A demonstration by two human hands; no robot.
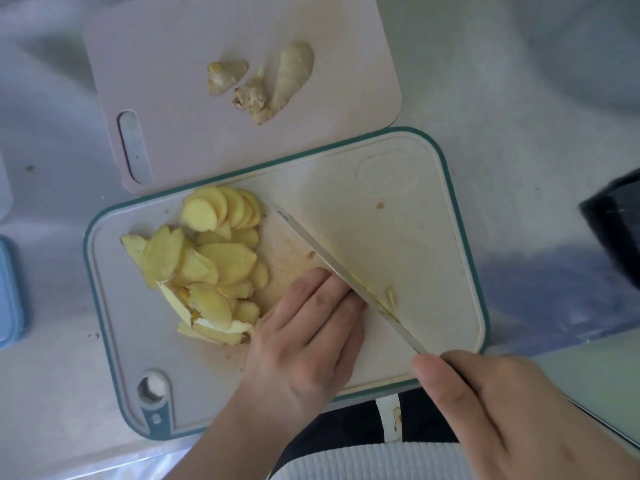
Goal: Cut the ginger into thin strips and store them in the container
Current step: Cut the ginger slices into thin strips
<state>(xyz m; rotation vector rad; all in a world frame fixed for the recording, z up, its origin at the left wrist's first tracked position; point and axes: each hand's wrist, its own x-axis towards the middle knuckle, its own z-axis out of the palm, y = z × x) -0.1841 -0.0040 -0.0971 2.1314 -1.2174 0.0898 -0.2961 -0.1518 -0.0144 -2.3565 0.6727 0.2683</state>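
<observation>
**Inspection: knife down on ginger, left hand steadying**

My right hand (498,420) has its grip closed around the handle of the knife (346,271); the handle itself is hidden inside my fingers, and my thumb lies along the top near the blade's heel. The blade runs diagonally up and to the left across the green-rimmed cutting board (408,237), its edge down on the board.

My left hand (311,337) lies flat on the same board, fingers straight and close together, with the fingertips against the left face of the blade. Whatever ginger is under those fingers is covered; I cannot tell its shape.

Just to the right of the blade, touching it, lie a few thin ginger strips (389,299).

To the left of my left hand sits a loose pile of ginger slices (207,258), overlapping one another, some fanned out at the far side of the board, some with peel showing on the near edge.

Beyond this board, partly under its far edge, is a pink cutting board (166,64) carrying three unpeeled ginger pieces (263,81) near its middle.

Both boards rest on the grey bench (519,116). A blue container (8,292) shows at the bench's left edge, cut off by the frame. A dark object (616,233) sits at the right edge; I cannot identify it.
</observation>
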